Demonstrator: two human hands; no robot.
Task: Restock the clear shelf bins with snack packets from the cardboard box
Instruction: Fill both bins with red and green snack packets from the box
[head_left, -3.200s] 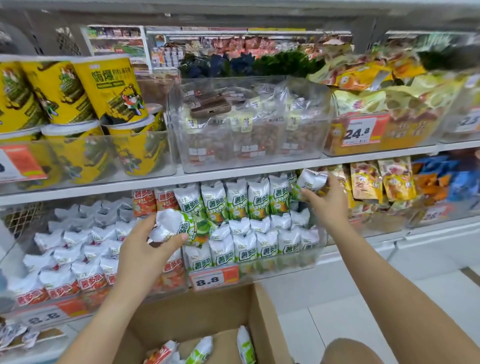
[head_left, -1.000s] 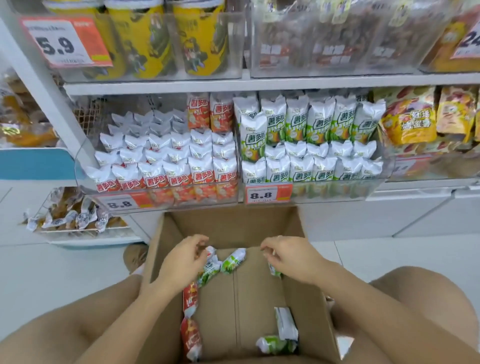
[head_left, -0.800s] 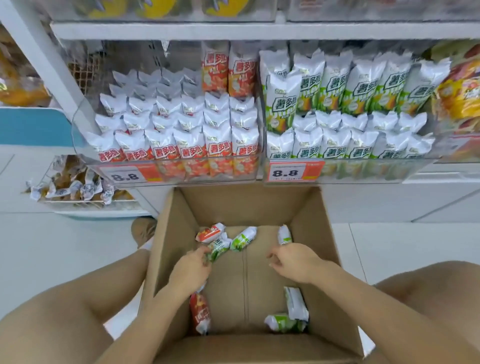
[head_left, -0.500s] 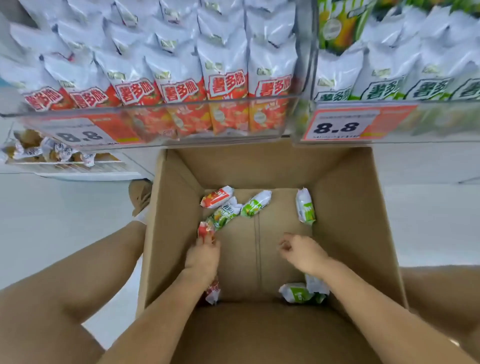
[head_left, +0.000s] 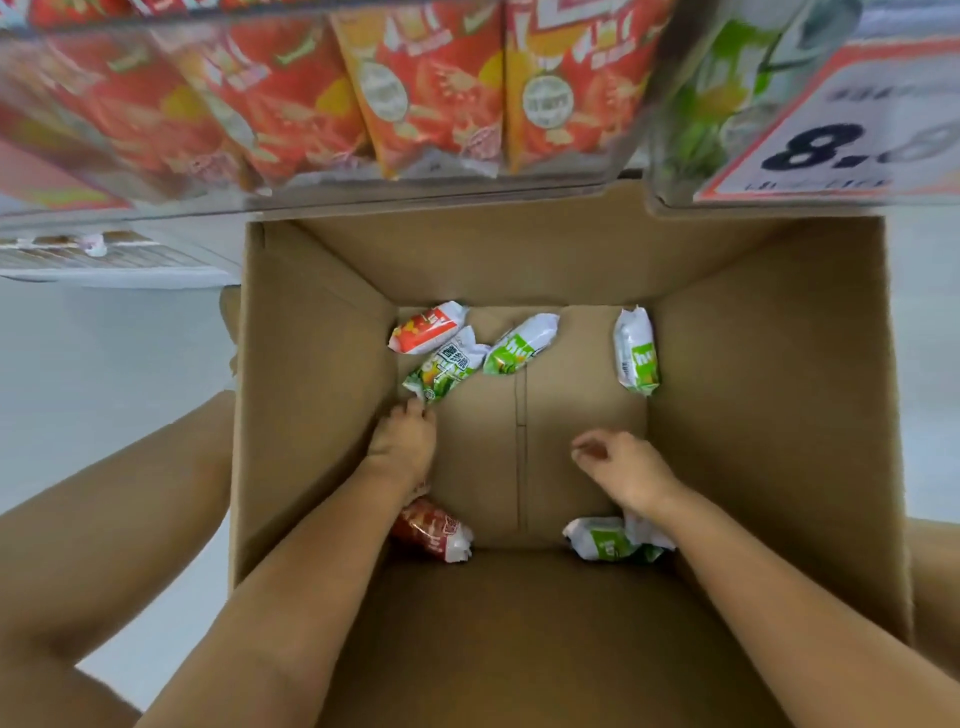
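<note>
both arms are reaching down into the cardboard box in the middle of the frame. the left hand is sitting low on the left side of the box floor, and its fingertips are touching the corner of a green packet. i cannot tell if it is pinching that packet or only touching it. the right hand is hanging over the right side of the box floor with its fingers loosely curled, holding nothing.

a red packet is lying in the upper left corner of the box floor, touching the green packet. a second green packet is lying just beside them, and a third green packet is lying by the right wall. another red packet is peeking out under the left arm, and one more green packet is lying under the right wrist.

the clear bin full of red packs is filling the top of the frame, blurry and close. a price tag is showing in the upper right.
</note>
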